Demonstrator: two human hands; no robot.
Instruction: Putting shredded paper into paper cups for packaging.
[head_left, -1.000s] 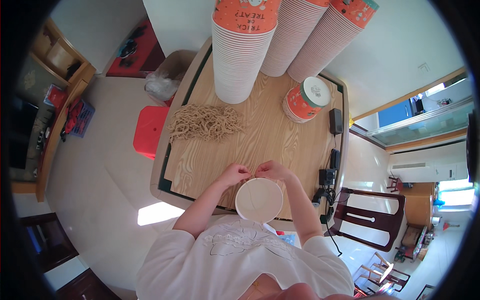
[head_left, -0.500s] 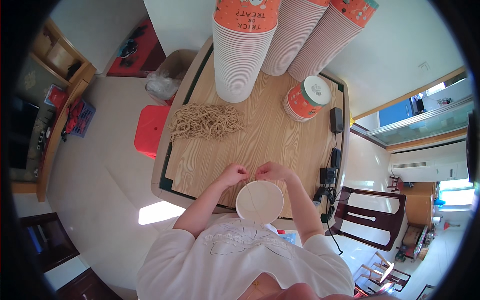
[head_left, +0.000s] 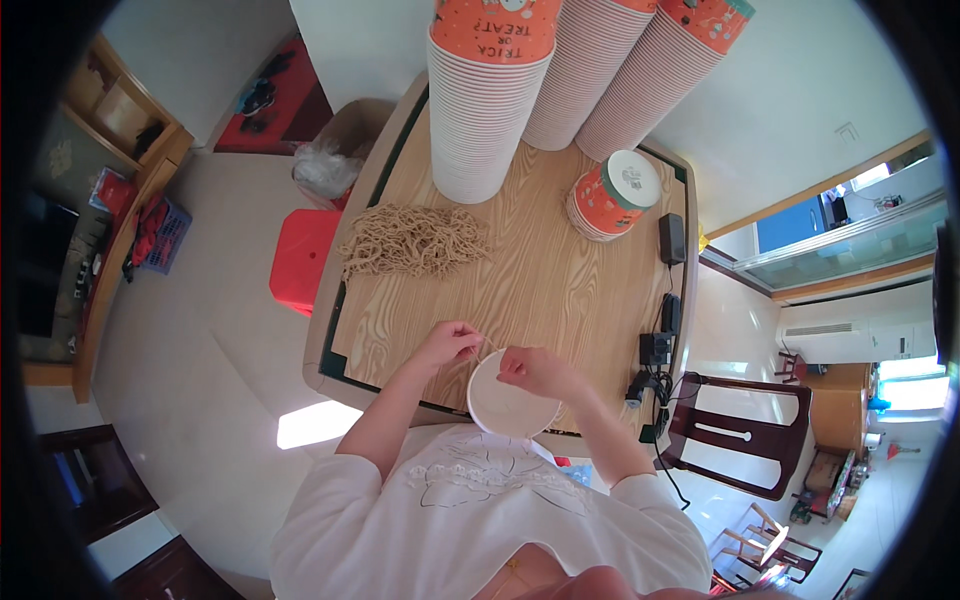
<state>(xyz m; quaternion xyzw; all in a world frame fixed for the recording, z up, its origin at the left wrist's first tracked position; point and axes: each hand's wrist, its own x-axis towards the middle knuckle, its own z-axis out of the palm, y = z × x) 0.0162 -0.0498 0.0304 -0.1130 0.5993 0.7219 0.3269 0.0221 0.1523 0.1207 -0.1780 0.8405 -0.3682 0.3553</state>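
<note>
A white-lined paper bucket [head_left: 508, 408] is at the table's near edge against my shirt, its round mouth facing up. At the far left of its rim my left hand [head_left: 450, 344] pinches a thin tan cord [head_left: 487, 346]. My right hand [head_left: 541, 373] is over the bucket's mouth, fingertips pressed together; the cord runs toward them, but its end in that pinch is too small to make out. A tangled heap of tan cords [head_left: 415, 241] lies on the table beyond my left hand.
Tall stacks of white and orange paper buckets [head_left: 480, 130] stand at the table's far side. A short upside-down stack of orange buckets [head_left: 612, 197] is at the right. Black power adapters [head_left: 656, 350] and cables line the right edge; a red stool [head_left: 302, 260] stands left.
My right hand has moved down and left, from beyond the rim to over the bucket's mouth. My left hand has shifted slightly left, still pinching the cord.
</note>
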